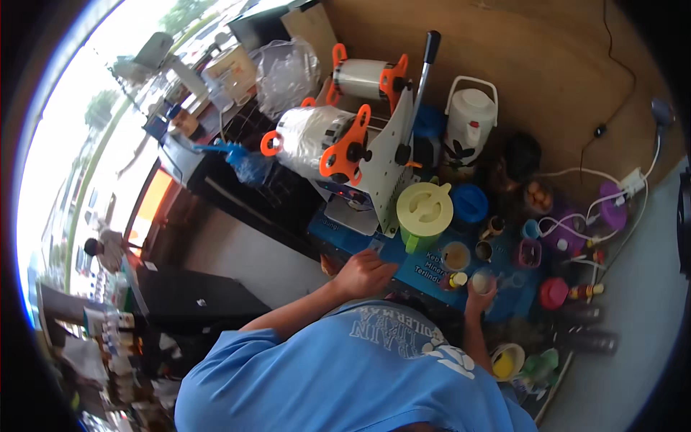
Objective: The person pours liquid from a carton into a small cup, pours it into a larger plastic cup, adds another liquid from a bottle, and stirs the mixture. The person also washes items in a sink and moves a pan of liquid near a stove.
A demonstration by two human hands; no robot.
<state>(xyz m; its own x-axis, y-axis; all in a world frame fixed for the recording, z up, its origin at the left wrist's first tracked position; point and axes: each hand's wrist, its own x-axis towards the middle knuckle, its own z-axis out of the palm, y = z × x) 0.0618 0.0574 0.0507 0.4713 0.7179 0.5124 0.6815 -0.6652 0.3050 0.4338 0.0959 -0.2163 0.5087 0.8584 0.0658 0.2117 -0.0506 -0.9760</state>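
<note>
At the front edge of the blue counter, my left hand (366,275) is closed, fingers curled together. A small greyish piece (376,245) shows just beyond its knuckles; whether the fingers hold it I cannot tell. My right hand (480,294) wraps round a clear cup (483,280) with something pale in it. Between the hands, nearer the right one, stand a small bottle with a yellow cap (455,279) and another cup with a beige filling (455,256). Behind them is a green pitcher with a pale yellow lid (425,212).
A cup-sealing machine (374,173) with orange film holders and an upright lever stands beyond my left hand. Behind the pitcher are a white drink jug (471,119) and a blue lid (469,203). White cables and a power strip (633,182) lie at the right.
</note>
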